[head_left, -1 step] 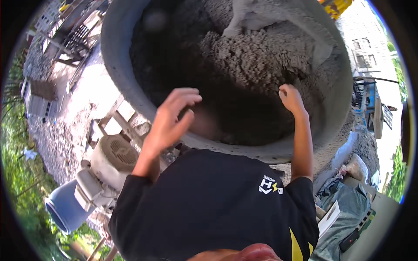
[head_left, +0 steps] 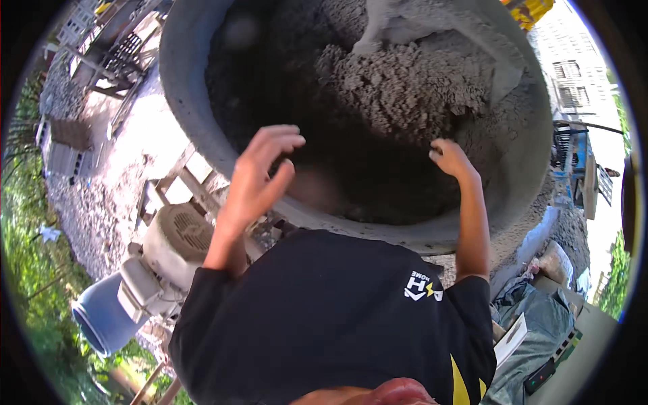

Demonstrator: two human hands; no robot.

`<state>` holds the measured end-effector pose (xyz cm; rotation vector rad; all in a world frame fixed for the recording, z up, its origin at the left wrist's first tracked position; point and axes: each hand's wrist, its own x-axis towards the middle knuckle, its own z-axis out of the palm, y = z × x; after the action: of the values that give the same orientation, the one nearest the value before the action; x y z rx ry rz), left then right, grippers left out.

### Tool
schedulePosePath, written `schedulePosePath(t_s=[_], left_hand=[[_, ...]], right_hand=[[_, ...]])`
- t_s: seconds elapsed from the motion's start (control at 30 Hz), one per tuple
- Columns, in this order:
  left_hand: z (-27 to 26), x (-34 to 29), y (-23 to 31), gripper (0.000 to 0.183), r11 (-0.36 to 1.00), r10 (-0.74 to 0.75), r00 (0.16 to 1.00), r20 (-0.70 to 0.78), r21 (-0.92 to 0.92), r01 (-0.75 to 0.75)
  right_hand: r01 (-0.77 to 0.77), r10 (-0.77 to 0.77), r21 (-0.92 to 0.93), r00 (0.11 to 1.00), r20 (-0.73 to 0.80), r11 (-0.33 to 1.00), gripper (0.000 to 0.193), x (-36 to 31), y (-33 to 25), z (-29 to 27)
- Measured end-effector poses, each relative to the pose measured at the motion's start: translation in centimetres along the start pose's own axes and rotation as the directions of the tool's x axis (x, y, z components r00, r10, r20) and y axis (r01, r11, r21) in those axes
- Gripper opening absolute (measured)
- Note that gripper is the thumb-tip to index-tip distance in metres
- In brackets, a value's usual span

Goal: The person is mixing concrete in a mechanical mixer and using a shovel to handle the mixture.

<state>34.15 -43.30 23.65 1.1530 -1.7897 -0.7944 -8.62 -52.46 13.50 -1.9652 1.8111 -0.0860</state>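
A large round grey mixer drum point(head_left: 181, 101) fills the upper middle, its mouth tilted toward me. Inside, crumbly grey mortar point(head_left: 405, 84) is heaped at the upper right, against a pale, mortar-coated mixing blade point(head_left: 452, 27). My left hand point(head_left: 260, 169) is raised over the drum's near left rim, thumb and fingers apart and nothing in it. Over the lower right of the mouth, my right hand point(head_left: 451, 159) is loosely bent, with a small gap between thumb and forefinger. No object shows in it. The dark hollow hides the drum's bottom.
A dusty motor point(head_left: 179, 239) sits close by on the left, beside a blue barrel point(head_left: 108, 317). Sheeting point(head_left: 533, 331) and sacks point(head_left: 555, 262) lie at lower right. A blue metal frame point(head_left: 574, 158) stands to the right, and gravelly ground point(head_left: 88, 229) spreads leftward.
My left hand has shifted slightly up and left. The right hand has dropped a little and its thumb and forefinger look a bit further apart. The view has moved slightly.
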Motion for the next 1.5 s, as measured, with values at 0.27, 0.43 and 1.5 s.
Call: schedulePosePath(t_s=[0.27, 0.43, 1.5], left_hand=[[-6.0, 5.4, -4.2, 0.032, 0.835, -0.078, 0.997, 0.026, 0.547, 0.051], [-7.5, 10.3, -10.2, 0.032, 0.798, -0.155, 0.915, 0.372, 0.593, -0.106], [7.7, 6.7, -42.2, 0.014, 0.929, 0.038, 0.598, 0.8, -0.248, 0.274]], right_hand=[[0.015, -0.036, 0.047, 0.869, 0.494, 0.999, 0.041, 1.1, -1.9, 3.6], [-0.03, 0.009, 0.04, 0.902, 0.431, 0.999, 0.04, 0.8, -1.5, 3.2], [-0.07, 0.033, 0.089, 0.931, 0.362, 0.994, 0.034, 1.2, -0.1, 3.7]])
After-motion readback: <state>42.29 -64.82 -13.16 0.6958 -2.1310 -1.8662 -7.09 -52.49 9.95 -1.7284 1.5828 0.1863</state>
